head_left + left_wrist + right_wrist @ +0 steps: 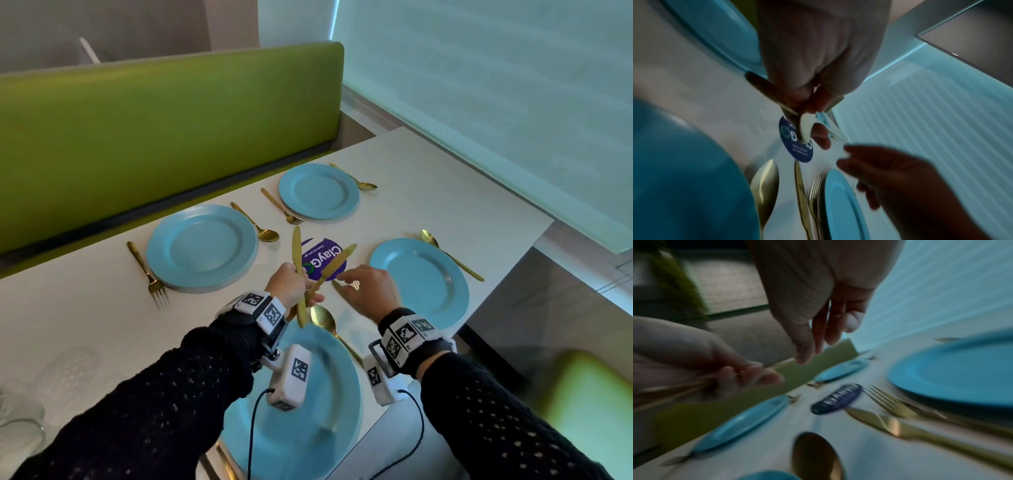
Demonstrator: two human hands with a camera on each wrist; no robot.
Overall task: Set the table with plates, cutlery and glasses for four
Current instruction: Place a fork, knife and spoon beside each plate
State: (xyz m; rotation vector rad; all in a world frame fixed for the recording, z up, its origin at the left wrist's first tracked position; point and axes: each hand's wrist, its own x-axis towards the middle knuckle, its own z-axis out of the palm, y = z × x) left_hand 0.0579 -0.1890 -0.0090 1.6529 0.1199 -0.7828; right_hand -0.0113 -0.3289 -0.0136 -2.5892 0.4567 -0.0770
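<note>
My left hand (291, 284) grips a bunch of gold knives (296, 250) above the middle of the white table (428, 178), their blades fanning up and to the right. My right hand (359, 286) hovers open just beside it and holds nothing. Under its fingers a gold knife (900, 426) lies flat next to a fork (885, 400), left of the right-hand blue plate (421, 277). Three more blue plates stand at the far left (202, 246), the far right (318, 192) and near me (308, 404). Each plate has a gold spoon (260, 228) by it.
A round purple sticker (323, 257) marks the table's centre. Blurred clear glasses (24, 418) stand at the near left. A green bench back (171, 120) runs along the far side and a green seat (589, 404) is at the right. The table's right edge drops off past the right plate.
</note>
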